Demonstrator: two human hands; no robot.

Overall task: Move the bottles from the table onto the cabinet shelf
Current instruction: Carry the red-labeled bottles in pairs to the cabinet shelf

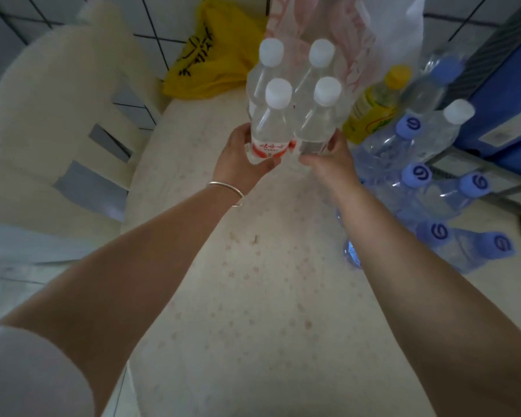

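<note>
Several clear white-capped water bottles (pixel 295 115) with red labels stand bunched together, held between both hands over the far part of the table (pixel 253 296). My left hand (pixel 238 164) cups the near left bottle at its label. My right hand (pixel 331 164) presses the near right bottle from the other side. To the right stand several clear bottles with blue caps (pixel 415 176), one more white-capped bottle (pixel 451 121) and a yellow bottle (pixel 376 106). The cabinet shelf is out of view.
A cream plastic chair (pixel 57 130) stands left of the table. A yellow plastic bag (pixel 211 61) and a clear pinkish bag (pixel 358 34) lie at the table's far end. A blue box (pixel 506 94) sits at the right on a metal frame.
</note>
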